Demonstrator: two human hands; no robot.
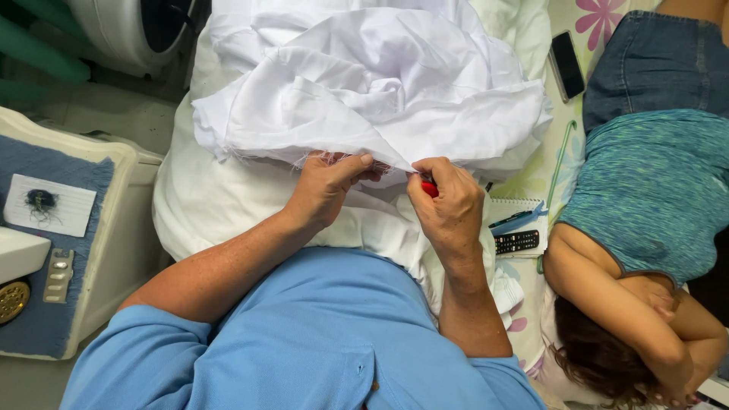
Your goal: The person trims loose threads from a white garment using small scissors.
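Observation:
A large bundle of white fabric [364, 83] lies heaped on a white pillow [205, 205] in front of me. My left hand [326, 186] pinches the frayed edge of the fabric from below, thumb on top. My right hand [448, 201] grips the same edge a little to the right and holds a small red tool [430, 188], mostly hidden by the fingers. Both hands are close together, almost touching. My blue shirt [319, 342] fills the bottom of the view.
Another person in a teal top [653, 190] and denim shorts lies on the right. A black phone [566, 64], a spiral notebook [516, 209] with a pen and a remote control [516, 241] lie between us. A white table [114, 228] with a blue mat stands left.

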